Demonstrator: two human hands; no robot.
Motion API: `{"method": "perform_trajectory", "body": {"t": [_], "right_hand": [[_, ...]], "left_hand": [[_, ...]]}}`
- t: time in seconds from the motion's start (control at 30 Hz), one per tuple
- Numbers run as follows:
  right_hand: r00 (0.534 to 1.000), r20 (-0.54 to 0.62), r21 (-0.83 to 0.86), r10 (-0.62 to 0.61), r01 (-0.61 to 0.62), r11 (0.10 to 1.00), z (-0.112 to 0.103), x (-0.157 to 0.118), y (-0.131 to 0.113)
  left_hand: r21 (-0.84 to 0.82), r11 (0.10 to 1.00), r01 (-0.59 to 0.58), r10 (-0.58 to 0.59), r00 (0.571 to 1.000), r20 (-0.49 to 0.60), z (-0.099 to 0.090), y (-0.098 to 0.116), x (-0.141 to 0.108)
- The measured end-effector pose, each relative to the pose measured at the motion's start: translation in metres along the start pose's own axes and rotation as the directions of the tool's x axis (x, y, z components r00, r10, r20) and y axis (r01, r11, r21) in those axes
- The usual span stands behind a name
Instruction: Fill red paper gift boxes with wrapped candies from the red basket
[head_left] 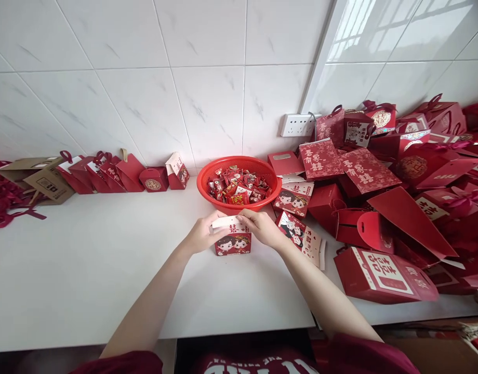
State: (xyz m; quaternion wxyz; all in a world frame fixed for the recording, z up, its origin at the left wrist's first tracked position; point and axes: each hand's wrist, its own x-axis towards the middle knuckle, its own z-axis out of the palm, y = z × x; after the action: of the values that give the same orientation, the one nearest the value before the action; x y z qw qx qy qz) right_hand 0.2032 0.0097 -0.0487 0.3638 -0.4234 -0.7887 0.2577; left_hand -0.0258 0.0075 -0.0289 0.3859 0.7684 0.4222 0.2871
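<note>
A small red box with two cartoon faces (233, 244) stands upright on the white table, just in front of the red basket. Its cream top flap is held between my two hands. At the flap's left end, my left hand (202, 234) grips with thumb and fingers. My right hand (259, 226) pinches the right end of the same flap. Right behind the box, the round red plastic basket (278, 188) holds many small wrapped sweets (239, 198).
Several finished-looking boxes (130, 174) line the wall at left, beside a brown carton (54, 182) and dark red ribbons (5, 202). A large heap of red boxes (383, 272) covers the right side. A socket strip (297, 125) is on the tiled wall.
</note>
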Motion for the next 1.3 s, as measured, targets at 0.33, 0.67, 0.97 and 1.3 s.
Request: {"method": "perform_trajectory", "body": {"t": [0.33,0.67,0.97,1.3], "right_hand": [[0.977,-0.210,0.042,0.042,-0.034,0.999,0.027,-0.026,0.004],[0.993,-0.089,-0.010,-0.078,0.078,0.997,0.049,-0.062,0.017],[0.990,0.073,0.012,-0.117,0.117,0.993,0.056,-0.062,0.010],[0.989,0.063,-0.069,-0.133,0.138,0.988,0.050,-0.056,0.017]], "left_hand": [[0.105,0.991,0.079,-0.038,0.938,-0.344,0.016,-0.039,-0.018],[0.330,0.751,0.572,-0.089,0.583,-0.808,-0.089,-0.073,-0.030],[0.335,0.592,0.733,-0.313,0.592,-0.742,-0.119,-0.091,0.040],[0.287,0.610,0.738,-0.429,0.613,-0.663,-0.124,-0.086,0.135]]}}
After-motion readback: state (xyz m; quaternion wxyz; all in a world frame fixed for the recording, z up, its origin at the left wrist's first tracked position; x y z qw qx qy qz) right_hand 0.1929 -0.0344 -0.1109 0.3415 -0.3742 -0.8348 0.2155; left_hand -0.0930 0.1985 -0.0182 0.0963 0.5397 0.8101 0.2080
